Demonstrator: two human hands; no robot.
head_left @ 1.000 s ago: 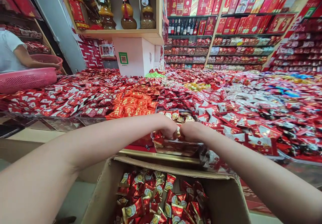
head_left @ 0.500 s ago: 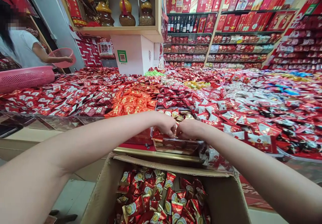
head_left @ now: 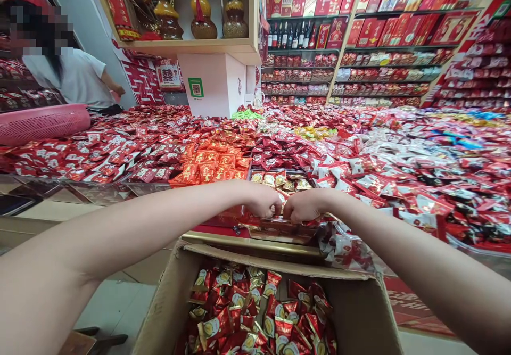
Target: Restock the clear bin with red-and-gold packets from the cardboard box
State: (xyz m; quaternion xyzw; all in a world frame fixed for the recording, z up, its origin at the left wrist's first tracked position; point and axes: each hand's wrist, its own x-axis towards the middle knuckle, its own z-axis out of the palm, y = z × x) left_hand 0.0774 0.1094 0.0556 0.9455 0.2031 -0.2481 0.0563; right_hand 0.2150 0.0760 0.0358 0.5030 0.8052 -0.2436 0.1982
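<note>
My left hand (head_left: pixel 264 200) is at the front of a clear plastic bin (head_left: pixel 283 232), its fingers curled down among wrapped candies (head_left: pixel 269 178). Close beside it, my right hand (head_left: pixel 305 205) bends its fingers into the same bin. Whatever the fingertips grip is hidden by the hands and the wrappers. Red and gold candies show behind the knuckles. Below my forearms stands an open cardboard box (head_left: pixel 359 312), holding many red-wrapped candies (head_left: pixel 255 312) with a yellow fruit picture.
Orange packets (head_left: pixel 213 166) lie left of the bin, red and white packets (head_left: pixel 359 171) right. A pink basket (head_left: pixel 43 123) rests at far left near a person in a white shirt (head_left: pixel 85 75). A white pillar (head_left: pixel 207 86) rises behind. A stool (head_left: pixel 85 341) is at lower left.
My hands stay at the bin, with my right hand shifted slightly right and its fingers a little more visible. The other person has turned, and the basket they held is out of sight.
</note>
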